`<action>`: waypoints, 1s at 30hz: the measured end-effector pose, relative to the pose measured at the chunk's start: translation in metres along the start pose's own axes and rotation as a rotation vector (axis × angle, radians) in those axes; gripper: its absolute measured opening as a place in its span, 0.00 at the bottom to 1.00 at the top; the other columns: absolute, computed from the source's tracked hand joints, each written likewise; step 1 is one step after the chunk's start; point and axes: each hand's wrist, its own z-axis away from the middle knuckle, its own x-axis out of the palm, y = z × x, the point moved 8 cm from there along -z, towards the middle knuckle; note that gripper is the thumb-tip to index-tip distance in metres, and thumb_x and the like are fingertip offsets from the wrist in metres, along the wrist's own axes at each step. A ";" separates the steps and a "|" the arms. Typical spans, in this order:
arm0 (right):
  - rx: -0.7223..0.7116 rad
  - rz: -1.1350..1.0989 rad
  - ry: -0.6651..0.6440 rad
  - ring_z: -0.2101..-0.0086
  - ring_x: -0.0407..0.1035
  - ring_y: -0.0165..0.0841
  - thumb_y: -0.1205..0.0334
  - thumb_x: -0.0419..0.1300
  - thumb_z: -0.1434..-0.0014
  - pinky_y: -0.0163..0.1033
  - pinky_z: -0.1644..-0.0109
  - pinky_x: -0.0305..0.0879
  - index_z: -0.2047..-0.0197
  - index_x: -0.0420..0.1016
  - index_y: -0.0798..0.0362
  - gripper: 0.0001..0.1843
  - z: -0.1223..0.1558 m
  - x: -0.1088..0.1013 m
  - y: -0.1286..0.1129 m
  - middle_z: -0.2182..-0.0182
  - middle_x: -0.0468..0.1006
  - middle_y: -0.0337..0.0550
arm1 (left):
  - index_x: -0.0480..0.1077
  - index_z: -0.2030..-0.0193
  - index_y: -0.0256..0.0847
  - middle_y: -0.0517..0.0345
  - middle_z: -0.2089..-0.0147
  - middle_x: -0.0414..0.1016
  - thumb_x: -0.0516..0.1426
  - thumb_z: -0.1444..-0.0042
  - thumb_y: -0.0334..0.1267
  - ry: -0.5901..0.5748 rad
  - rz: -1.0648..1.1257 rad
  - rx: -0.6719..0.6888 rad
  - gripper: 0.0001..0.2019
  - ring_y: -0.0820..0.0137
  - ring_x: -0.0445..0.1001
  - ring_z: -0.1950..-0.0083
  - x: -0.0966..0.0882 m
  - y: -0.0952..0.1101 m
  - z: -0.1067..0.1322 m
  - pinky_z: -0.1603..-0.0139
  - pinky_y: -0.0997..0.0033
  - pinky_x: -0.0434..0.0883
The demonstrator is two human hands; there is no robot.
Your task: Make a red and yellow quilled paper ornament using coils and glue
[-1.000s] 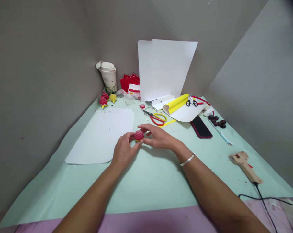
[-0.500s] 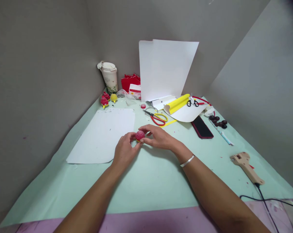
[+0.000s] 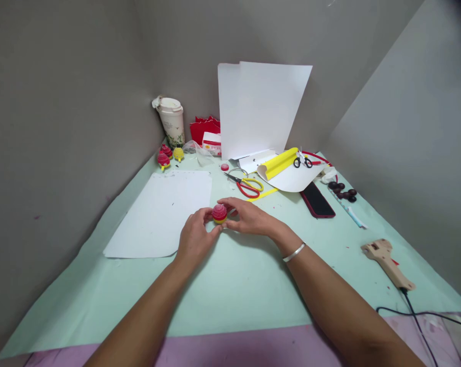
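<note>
Near the middle of the frame, the left hand (image 3: 195, 237) and right hand (image 3: 249, 218) still pinch the red ball (image 3: 219, 212) between their fingertips, just above the green mat (image 3: 234, 285), and it has barely moved.

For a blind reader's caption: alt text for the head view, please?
The left hand and right hand pinch a small red and yellow ball together over a pale green table cover. A white sheet lies left of it; scissors, a phone and a glue gun lie to the right.
</note>
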 end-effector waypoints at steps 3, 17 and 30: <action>-0.010 -0.013 0.003 0.51 0.71 0.39 0.66 0.65 0.44 0.50 0.44 0.68 0.39 0.65 0.53 0.30 0.000 -0.001 -0.002 0.44 0.72 0.53 | 0.69 0.52 0.44 0.53 0.53 0.77 0.61 0.49 0.42 -0.002 0.007 -0.007 0.17 0.60 0.74 0.51 0.000 0.000 0.000 0.49 0.58 0.71; -0.041 -0.007 0.022 0.54 0.72 0.38 0.66 0.63 0.44 0.45 0.49 0.69 0.44 0.70 0.52 0.23 -0.002 -0.001 -0.004 0.51 0.77 0.48 | 0.70 0.53 0.44 0.54 0.55 0.78 0.60 0.48 0.40 -0.002 -0.038 0.024 0.15 0.60 0.74 0.52 0.000 0.002 0.000 0.51 0.58 0.71; -0.028 -0.025 0.006 0.57 0.73 0.36 0.66 0.62 0.44 0.43 0.51 0.70 0.46 0.72 0.52 0.20 -0.001 -0.001 -0.007 0.53 0.77 0.46 | 0.69 0.53 0.44 0.54 0.56 0.78 0.60 0.47 0.36 0.008 -0.067 0.040 0.14 0.60 0.74 0.52 0.003 0.001 0.000 0.52 0.60 0.70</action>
